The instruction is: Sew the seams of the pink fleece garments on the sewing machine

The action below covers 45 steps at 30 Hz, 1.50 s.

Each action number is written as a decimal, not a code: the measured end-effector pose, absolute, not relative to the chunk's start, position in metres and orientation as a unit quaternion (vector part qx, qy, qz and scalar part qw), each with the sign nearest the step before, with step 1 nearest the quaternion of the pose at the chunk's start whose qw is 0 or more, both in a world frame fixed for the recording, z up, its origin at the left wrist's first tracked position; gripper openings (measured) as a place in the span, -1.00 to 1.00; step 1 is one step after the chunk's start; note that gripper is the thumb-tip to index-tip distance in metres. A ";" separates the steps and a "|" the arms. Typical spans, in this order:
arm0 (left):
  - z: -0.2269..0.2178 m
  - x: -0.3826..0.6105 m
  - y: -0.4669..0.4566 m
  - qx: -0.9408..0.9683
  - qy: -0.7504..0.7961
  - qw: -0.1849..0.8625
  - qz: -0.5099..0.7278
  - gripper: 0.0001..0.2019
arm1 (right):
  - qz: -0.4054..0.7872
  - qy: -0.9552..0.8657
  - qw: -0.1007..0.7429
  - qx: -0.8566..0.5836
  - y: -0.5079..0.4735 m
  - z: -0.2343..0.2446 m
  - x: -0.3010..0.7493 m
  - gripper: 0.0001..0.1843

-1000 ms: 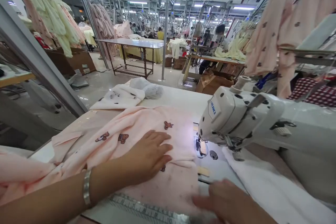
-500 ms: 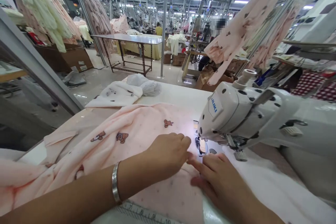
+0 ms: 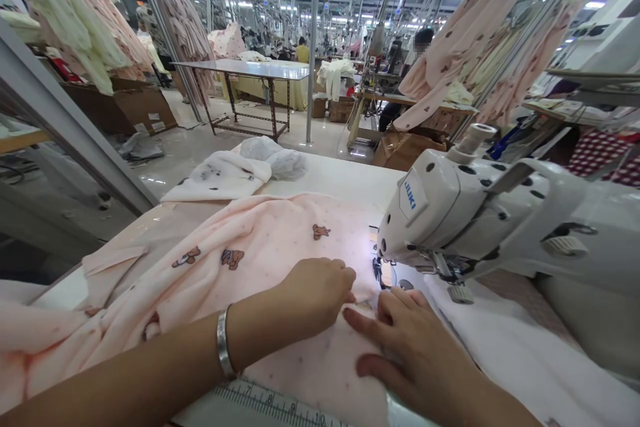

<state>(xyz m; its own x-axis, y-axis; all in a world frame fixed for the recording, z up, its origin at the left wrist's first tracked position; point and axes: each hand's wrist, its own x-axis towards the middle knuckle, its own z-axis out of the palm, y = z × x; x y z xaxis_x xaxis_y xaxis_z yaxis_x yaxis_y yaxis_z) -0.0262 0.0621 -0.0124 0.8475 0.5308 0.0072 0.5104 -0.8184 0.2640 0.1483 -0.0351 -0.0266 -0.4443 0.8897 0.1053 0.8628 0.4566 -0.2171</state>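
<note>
The pink garment point(image 3: 260, 260), printed with small bear figures, lies spread across the near half of the counter point(image 3: 345, 180), its bulk trailing off toward the near left corner and its right edge drawn up just beside the needle area of the sewing machine point(image 3: 450, 213); the left hand point(image 3: 313, 293) rests knuckles-up on the cloth with its fingers curled under, a narrow grip pinching a fold of the garment's edge; the right hand point(image 3: 405, 347) lies on the same cloth just beside it, fingers stretched flat and pressing rather than closed, the fingertips of the two hands meeting near the presser foot; a silver bangle point(image 3: 223, 350) circles the left wrist; a measuring tape point(image 3: 280, 407) runs along the near edge of the counter, partly covered by the pink cloth; the white sewing machine stands on the right side of the counter, its head tilted over the cloth edge, with white fabric point(image 3: 520, 360) lying beneath its arm toward the near right corner; at the far edge of the counter sits a small folded white pile point(image 3: 235, 177); beyond the counter, pink printed garments point(image 3: 475, 20) hang from overhead rails and a metal-framed table point(image 3: 250, 73) stands well apart on the factory floor.
</note>
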 end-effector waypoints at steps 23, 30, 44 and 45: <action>-0.025 -0.033 0.047 0.987 0.093 0.049 0.122 -0.79 | 0.083 -0.805 0.065 -0.584 -0.029 -0.033 0.189 -0.75; -0.036 -0.024 0.042 0.981 0.055 0.056 0.178 -0.90 | 0.041 -0.790 0.069 -0.608 -0.027 -0.040 0.189 -0.73; -0.032 -0.031 0.055 0.979 0.078 0.128 0.138 -0.70 | -0.065 -0.742 0.130 -0.654 -0.023 -0.052 0.201 -0.69; -0.032 -0.031 0.059 0.981 0.079 0.119 0.130 -0.68 | -0.073 -0.729 0.140 -0.666 -0.019 -0.055 0.204 -0.70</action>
